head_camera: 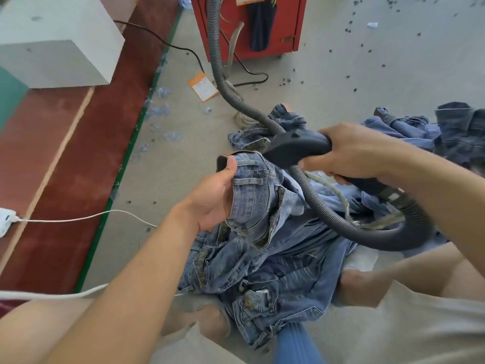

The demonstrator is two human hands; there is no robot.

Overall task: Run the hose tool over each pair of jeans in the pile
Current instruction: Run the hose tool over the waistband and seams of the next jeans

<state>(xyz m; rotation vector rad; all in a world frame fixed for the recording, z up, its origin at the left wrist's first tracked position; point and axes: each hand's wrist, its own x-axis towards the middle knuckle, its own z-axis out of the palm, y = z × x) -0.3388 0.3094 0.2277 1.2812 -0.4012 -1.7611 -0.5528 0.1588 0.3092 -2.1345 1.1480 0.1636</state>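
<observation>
Jeans [252, 195] held up over denim pile [275, 271] on floor; left hand [212, 198] grips waistband, thumb on top. Right hand [351, 153] fingers wrapped round black hose tool [296, 148], nozzle at waistband.

We saw a grey concrete floor [367, 74] littered with dark scraps, a red-painted strip [78, 166] edged green at left, a white block [52, 48], and a red cabinet [249, 22] behind.
</observation>
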